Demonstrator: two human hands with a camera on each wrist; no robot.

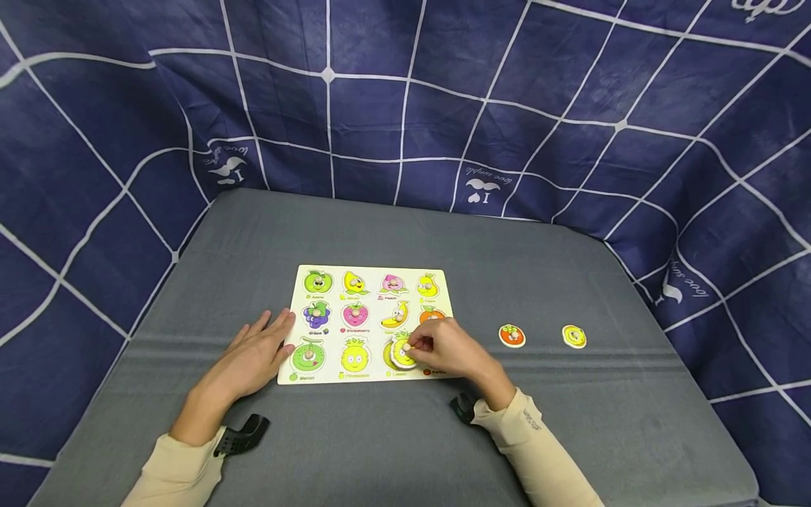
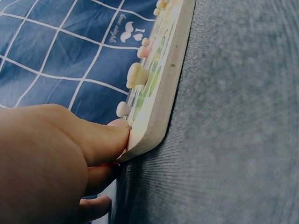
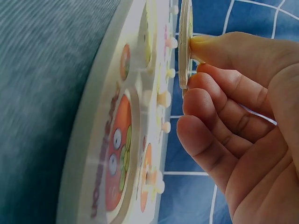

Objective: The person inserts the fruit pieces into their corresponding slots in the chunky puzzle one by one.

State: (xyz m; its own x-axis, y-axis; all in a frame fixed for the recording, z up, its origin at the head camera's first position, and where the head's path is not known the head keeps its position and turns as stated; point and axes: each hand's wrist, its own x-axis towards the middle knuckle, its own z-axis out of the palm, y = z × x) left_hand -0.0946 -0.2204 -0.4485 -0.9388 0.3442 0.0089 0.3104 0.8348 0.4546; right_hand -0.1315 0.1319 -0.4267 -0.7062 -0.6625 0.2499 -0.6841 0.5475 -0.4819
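A white wooden knob puzzle board [image 1: 374, 382] with fruit pictures lies flat on the grey table. Thumb and fingers of my right hand [image 1: 443, 348] pinch a pineapple puzzle piece [image 1: 400, 350], seen edge-on as a thin wooden disc [image 3: 185, 44] in the right wrist view. It is raised above the board and overlaps the lemon slot [image 1: 388, 355]. The pineapple slot [image 1: 355, 357] shows its printed picture with no knob. My left hand [image 1: 250, 355] rests at the board's left edge, fingers spread, with the thumb [image 2: 110, 140] touching the corner.
Two loose puzzle pieces lie on the table right of the board: a red-orange one [image 1: 512, 336] with green leaves and a yellow lemon one [image 1: 574, 336]. Several knobbed fruit pieces, such as the melon [image 1: 308, 356], sit in the board. Blue gridded cloth [image 1: 405, 105] hangs behind the table.
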